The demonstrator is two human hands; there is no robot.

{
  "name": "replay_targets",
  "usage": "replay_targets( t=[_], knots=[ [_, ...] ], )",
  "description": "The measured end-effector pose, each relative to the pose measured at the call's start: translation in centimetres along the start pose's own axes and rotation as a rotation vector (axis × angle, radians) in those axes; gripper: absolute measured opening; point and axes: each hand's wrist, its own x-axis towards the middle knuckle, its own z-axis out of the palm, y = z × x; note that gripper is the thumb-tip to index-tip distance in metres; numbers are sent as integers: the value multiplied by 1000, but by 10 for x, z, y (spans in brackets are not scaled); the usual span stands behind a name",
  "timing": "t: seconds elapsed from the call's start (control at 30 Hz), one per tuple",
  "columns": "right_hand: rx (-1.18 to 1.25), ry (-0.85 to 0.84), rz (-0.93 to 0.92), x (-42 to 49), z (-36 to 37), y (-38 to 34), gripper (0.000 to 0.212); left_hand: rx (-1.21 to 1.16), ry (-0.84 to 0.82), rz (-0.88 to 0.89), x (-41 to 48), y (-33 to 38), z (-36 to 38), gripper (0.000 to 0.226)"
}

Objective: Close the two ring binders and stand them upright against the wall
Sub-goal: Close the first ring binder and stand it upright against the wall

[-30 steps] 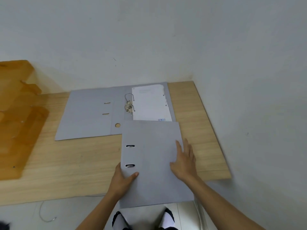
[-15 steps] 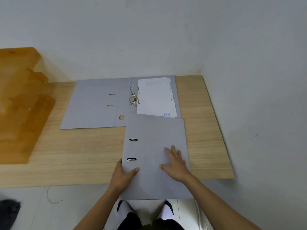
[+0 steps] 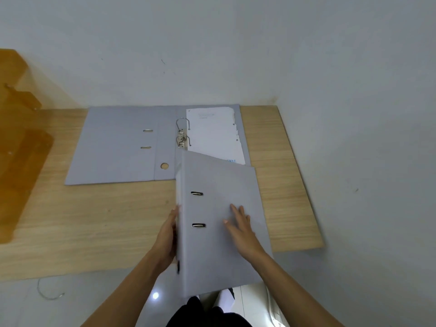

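Left hand [image 3: 168, 234] grips the closed binder [image 3: 219, 223] by its spine, right hand [image 3: 240, 228] flat, released, on its cover; best tipped upright steadily, clear of the open binder [image 3: 118, 147]

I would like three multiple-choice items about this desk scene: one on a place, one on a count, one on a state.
1. Where does the open grey ring binder lie on the light wooden desk?
A. at the back by the wall
B. at the front edge
C. on the floor

2. How many grey binders show?
A. one
B. two
C. three

3. The closed grey ring binder under the hands is
A. flat on the desk
B. tilted, its spine side raised
C. upright at the wall

Answers: 1 A, it nearly meets the wall. 2 B, one open, one closed. 3 B, the left hand grips the raised spine while the right hand presses the cover.
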Motion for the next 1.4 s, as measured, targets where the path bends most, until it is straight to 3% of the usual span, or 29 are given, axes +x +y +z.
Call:
replay_targets(
  t=[0.23, 0.47, 0.67, 0.77, 0.9, 1.13, 1.4],
  knots=[
    [110, 159, -6, -21, 6, -46, 63, -74, -374, -20, -25, 35, 31, 55],
    [337, 365, -186, -35, 7, -94, 61, 154, -489, 227, -36, 70, 46, 53],
    [320, 434, -519, -59, -28, -113, 86, 489, -626, 553, -35, 97, 54, 62],
    [241, 442, -542, -67, -49, -113, 90, 685, -606, 678, -26, 96, 65, 69],
    [237, 460, -459, -69, -61, -93, 80, 743, -531, 737, -16, 83, 79, 75],
    [277, 574, -365, -68, -86, -65, 65, 930, -580, 782, 0, 84, 114, 116],
    [337, 652, -355, -45, -129, -70, 49, 999, -551, 815, 32, 106, 172, 122]
  ],
)
